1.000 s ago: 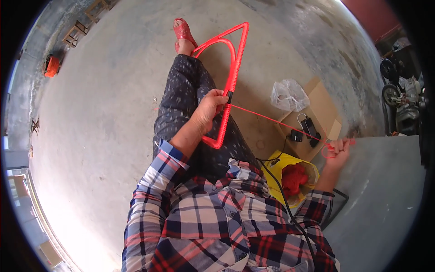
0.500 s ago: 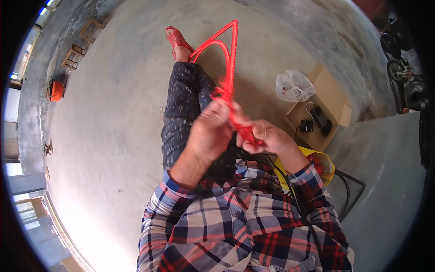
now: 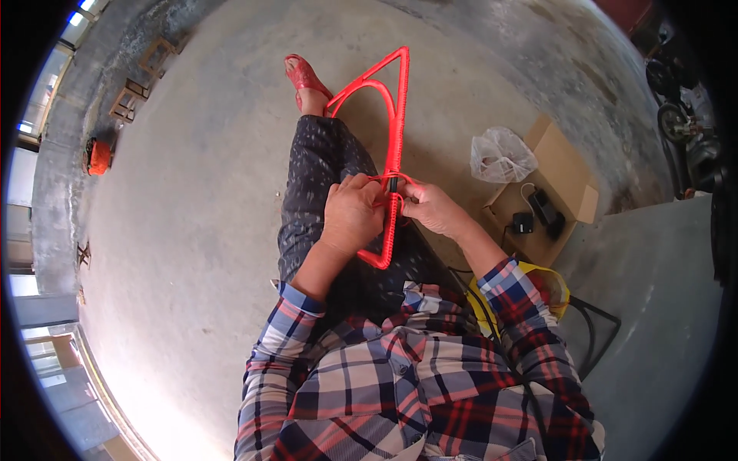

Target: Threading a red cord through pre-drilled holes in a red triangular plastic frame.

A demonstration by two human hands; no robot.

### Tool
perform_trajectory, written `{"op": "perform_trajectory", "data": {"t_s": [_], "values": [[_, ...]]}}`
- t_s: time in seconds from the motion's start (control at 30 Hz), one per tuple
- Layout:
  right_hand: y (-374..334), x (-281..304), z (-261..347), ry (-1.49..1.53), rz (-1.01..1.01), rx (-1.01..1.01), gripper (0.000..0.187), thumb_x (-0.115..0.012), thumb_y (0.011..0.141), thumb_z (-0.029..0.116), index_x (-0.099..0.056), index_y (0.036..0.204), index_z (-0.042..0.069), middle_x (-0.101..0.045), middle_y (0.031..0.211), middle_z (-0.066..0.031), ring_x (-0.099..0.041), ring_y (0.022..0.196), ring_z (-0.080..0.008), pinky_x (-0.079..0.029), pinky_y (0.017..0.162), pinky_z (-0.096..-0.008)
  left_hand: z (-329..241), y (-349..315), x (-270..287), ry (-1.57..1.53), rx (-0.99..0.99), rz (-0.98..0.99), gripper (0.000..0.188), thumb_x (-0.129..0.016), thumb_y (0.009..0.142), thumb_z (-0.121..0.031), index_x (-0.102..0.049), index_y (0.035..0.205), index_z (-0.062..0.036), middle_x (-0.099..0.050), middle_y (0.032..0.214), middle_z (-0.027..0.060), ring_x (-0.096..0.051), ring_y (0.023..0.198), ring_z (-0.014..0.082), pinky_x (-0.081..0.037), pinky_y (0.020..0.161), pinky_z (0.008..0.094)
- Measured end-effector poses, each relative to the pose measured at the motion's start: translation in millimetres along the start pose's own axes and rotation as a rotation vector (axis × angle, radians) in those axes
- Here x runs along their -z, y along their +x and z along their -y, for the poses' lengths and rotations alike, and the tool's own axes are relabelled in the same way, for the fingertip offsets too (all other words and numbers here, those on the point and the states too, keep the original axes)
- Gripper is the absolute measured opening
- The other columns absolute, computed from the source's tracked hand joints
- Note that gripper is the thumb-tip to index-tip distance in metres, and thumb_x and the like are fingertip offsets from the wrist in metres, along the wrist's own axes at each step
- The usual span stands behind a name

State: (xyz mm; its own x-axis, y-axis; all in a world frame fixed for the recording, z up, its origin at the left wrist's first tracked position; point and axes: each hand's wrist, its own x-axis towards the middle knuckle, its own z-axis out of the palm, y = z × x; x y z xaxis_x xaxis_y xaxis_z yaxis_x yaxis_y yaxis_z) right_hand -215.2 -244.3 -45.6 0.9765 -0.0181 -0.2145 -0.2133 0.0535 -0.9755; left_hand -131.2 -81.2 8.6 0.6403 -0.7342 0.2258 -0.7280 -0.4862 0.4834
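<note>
grey concrete floor (image 3: pixel 184 230) spreads on every side of the red frame (image 3: pixel 400 100), the landmark for what follows, with small wooden stools (image 3: pixel 127 101) and an orange item (image 3: pixel 98 157) far to its left and a motorbike (image 3: pixel 675 123) far to its right.

from the head view, the red frame lies lengthwise over the person's dark trousers (image 3: pixel 304 173), its near end above the lap and its curved part reaching close to the red shoe (image 3: pixel 302 73); the legs probably serve as a work rest, so neither hand has to carry the full weight. most of the frame is closely wrapped, while a short dark stretch (image 3: pixel 393 185) shows between wrapped parts, and both hands meet there, presumably because that is where the red cord (image 3: pixel 411 181) loops about it.

the left hand (image 3: pixel 354 213) is at the frame's left side, fingers curled inward; whether they grip the frame or just the cord i cannot tell, as the tips are hidden. the right hand (image 3: pixel 434 209), on the frame's right side, makes a narrow pinch that seems to hold the cord, a grip suited to something so thin.

right of the frame, a clear plastic bag (image 3: pixel 502 156) sits beside an open cardboard box (image 3: pixel 561 150) with black devices (image 3: pixel 545 206) inside, likely kept together there. nearer the body, right of the frame's lower end, a yellow bag (image 3: pixel 547 273) lies partly behind the right sleeve (image 3: pixel 516 298), probably within easy reach.
</note>
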Motion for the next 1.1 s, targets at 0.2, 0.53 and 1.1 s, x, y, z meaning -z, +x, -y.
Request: {"op": "perform_trajectory", "data": {"t_s": [0.2,0.53,1.1], "values": [[-40,33,38,0.247,-0.289,0.292,0.014,-0.054,0.084,0.004,-0.062,0.096,-0.002,-0.061,0.097,-0.0077,-0.058,0.091,-0.0133,-0.044,0.089,-0.0315,27,10,1,-0.342,0.071,-0.283,0.021,-0.064,0.068,-0.002,-0.058,0.088,-0.0050,-0.055,0.088,0.0104,-0.054,0.090,0.0286,-0.045,0.076,0.0378],[-161,146,56,0.838,-0.726,0.592,0.029,-0.047,0.095,0.016,-0.051,0.122,0.006,-0.039,0.069,0.0035,-0.034,0.050,-0.0050,-0.028,0.039,-0.0179,22,5,-32,-1.486,0.717,0.276,0.021,-0.051,0.075,-0.004,-0.055,0.094,-0.0069,-0.054,0.072,-0.0010,-0.045,0.061,0.0085,-0.034,0.055,0.0212],[-61,-18,82,0.474,-0.086,0.106,0.015,-0.053,0.089,0.003,-0.048,0.103,0.006,-0.047,0.074,0.0039,-0.040,0.059,-0.0019,-0.031,0.050,-0.0180,17,21,-36,-1.477,0.898,0.260,0.005,-0.051,0.074,-0.012,-0.054,0.078,-0.0102,-0.045,0.061,-0.0022,-0.038,0.052,0.0114,-0.026,0.049,0.0251]]}}
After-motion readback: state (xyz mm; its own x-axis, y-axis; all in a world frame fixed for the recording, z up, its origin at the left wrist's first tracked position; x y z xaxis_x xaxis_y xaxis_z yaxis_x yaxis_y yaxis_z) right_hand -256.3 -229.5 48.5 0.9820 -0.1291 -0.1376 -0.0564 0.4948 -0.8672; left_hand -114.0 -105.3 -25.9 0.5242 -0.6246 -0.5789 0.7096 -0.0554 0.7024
